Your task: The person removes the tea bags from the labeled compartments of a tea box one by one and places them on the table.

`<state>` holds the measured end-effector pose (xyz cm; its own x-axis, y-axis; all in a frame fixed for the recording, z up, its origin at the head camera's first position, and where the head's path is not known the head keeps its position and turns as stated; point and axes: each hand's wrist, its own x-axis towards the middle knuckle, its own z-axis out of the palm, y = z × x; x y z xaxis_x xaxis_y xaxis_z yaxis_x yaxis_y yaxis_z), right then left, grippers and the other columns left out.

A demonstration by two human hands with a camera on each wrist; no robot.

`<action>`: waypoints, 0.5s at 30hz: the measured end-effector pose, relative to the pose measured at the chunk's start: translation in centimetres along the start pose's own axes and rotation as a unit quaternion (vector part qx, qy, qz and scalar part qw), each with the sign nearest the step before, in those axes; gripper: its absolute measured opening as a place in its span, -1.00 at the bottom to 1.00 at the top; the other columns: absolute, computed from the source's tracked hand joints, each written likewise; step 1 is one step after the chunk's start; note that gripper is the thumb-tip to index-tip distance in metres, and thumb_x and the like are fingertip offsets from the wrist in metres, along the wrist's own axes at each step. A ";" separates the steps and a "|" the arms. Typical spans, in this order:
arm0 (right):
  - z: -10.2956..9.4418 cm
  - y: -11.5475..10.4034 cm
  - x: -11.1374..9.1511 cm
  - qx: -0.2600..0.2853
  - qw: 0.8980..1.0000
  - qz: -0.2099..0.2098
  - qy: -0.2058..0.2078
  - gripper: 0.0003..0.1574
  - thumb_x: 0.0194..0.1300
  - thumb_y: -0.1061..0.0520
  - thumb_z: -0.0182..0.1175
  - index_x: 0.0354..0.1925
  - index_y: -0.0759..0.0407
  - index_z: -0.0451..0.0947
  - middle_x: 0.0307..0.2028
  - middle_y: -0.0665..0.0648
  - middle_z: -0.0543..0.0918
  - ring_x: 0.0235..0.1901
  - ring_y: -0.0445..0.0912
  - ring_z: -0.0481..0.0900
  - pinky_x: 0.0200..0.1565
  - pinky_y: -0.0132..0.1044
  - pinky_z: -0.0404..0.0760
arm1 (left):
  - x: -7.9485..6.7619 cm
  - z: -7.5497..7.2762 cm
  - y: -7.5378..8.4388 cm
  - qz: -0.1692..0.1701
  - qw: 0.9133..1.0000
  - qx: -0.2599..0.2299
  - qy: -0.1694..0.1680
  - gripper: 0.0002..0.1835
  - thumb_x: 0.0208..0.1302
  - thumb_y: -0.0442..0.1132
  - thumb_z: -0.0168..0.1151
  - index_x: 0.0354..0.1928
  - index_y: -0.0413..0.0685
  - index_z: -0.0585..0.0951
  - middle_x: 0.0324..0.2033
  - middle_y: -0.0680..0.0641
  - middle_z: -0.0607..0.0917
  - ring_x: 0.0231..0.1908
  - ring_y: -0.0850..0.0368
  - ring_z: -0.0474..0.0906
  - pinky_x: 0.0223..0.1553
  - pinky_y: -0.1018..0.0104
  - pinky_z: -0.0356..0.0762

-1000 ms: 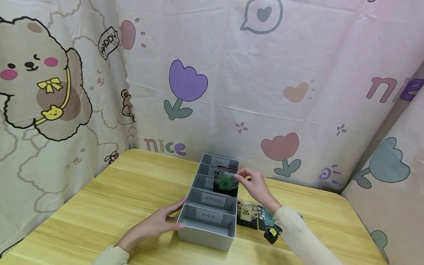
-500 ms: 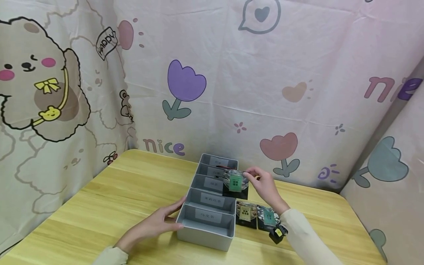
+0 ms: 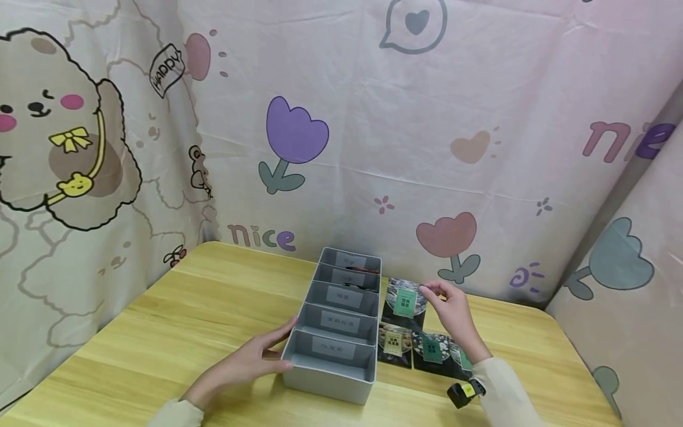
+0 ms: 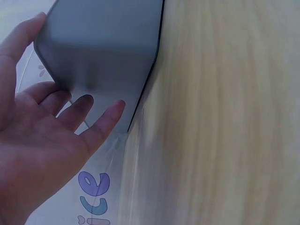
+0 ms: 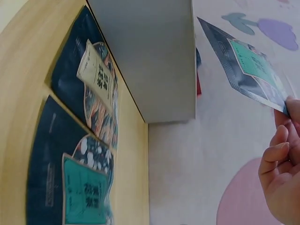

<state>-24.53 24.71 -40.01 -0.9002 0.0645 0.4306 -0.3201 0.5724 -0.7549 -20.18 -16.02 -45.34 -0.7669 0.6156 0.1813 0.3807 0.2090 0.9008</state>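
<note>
My right hand point(image 3: 450, 305) pinches the right upper corner of a black tea packet point(image 3: 404, 301) with a green label, between thumb and index finger. The packet is held up to the right of a long grey divided box point(image 3: 328, 384), as the right wrist view shows. My left hand point(image 3: 248, 365) rests against the box's near left corner, thumb at the front and fingers extended along the side. In the left wrist view those fingers point(image 4: 96, 131) lie loosely spread by the box wall. Dark and red packet edges point(image 3: 363, 270) show in two far compartments.
Several packets lie in a row on the wooden table point(image 3: 224, 308), right of the box: one yellow-labelled point(image 3: 395, 346), one teal-labelled point(image 3: 433, 353), another partly behind the right wrist. A printed curtain point(image 3: 352, 148) hangs behind the table.
The right hand has moved the green-labelled packet rightward, from over the box's middle compartments to beyond its right side. The left hand stays at the box corner.
</note>
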 end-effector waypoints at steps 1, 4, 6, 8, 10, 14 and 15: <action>-0.1 0.2 -0.1 0.000 1.000 0.004 0.002 -0.74 0.33 0.02 0.25 -0.22 0.21 0.65 -0.35 0.08 0.60 -0.37 -0.10 0.41 -0.42 -0.33 0.36 | 0.0 0.0 0.0 0.000 1.000 0.000 0.001 -0.17 0.31 -0.28 0.24 0.49 -0.22 0.01 0.42 -0.38 0.01 0.25 0.47 0.10 0.15 0.20 0.44; -0.5 0.9 -0.5 -0.002 1.000 0.011 0.007 -0.73 0.31 0.03 0.27 -0.22 0.22 0.66 -0.34 0.09 0.61 -0.35 -0.10 0.42 -0.40 -0.33 0.37 | -0.1 0.0 0.1 0.001 1.000 0.005 0.003 -0.17 0.31 -0.27 0.24 0.49 -0.21 0.01 0.42 -0.39 0.01 0.22 0.54 0.10 0.15 0.20 0.44; -0.8 1.4 -0.7 -0.006 1.000 0.016 0.011 -0.72 0.30 0.01 0.29 -0.22 0.22 0.66 -0.33 0.09 0.62 -0.34 -0.10 0.43 -0.38 -0.33 0.38 | -0.1 0.0 0.1 -0.001 1.000 0.007 0.005 -0.17 0.31 -0.27 0.25 0.49 -0.19 0.02 0.42 -0.38 0.02 0.23 0.49 0.11 0.15 0.20 0.44; -1.0 1.8 -0.8 -0.007 1.000 0.023 0.018 -0.72 0.29 0.00 0.30 -0.22 0.22 0.67 -0.34 0.08 0.61 -0.33 -0.10 0.43 -0.35 -0.33 0.39 | -0.1 0.0 0.1 -0.001 1.000 0.009 0.006 -0.17 0.31 -0.27 0.25 0.50 -0.17 0.02 0.42 -0.38 0.02 0.24 0.47 0.10 0.16 0.20 0.44; -1.3 2.3 -1.0 -0.011 0.999 0.031 0.028 -0.70 0.28 -0.01 0.30 -0.22 0.22 0.67 -0.34 0.07 0.61 -0.33 -0.10 0.42 -0.35 -0.33 0.39 | -0.1 0.1 0.1 -0.001 1.000 0.006 0.005 -0.17 0.31 -0.28 0.24 0.50 -0.16 0.02 0.42 -0.38 0.02 0.24 0.48 0.10 0.16 0.21 0.43; -2.0 3.1 -1.4 -0.012 0.998 0.052 0.043 -0.68 0.27 -0.02 0.31 -0.23 0.23 0.67 -0.35 0.06 0.61 -0.35 -0.13 0.41 -0.40 -0.35 0.37 | -0.1 0.1 0.1 -0.003 1.000 -0.001 0.003 -0.17 0.31 -0.29 0.24 0.50 -0.15 0.01 0.42 -0.37 0.02 0.25 0.44 0.12 0.15 0.26 0.43; -2.3 3.3 -1.4 -0.012 0.997 0.058 0.045 -0.67 0.27 -0.03 0.31 -0.23 0.23 0.67 -0.35 0.06 0.61 -0.36 -0.14 0.40 -0.41 -0.35 0.35 | -0.1 0.2 0.1 -0.004 1.000 -0.001 0.003 -0.17 0.31 -0.29 0.24 0.50 -0.15 0.01 0.42 -0.37 0.02 0.27 0.36 0.13 0.15 0.27 0.43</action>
<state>-23.63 28.40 -42.03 -0.8999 0.2040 0.3854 -0.2078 0.5765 -0.7902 -19.98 -15.92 -45.28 -0.7732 0.6093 0.1758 0.3731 0.2130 0.9030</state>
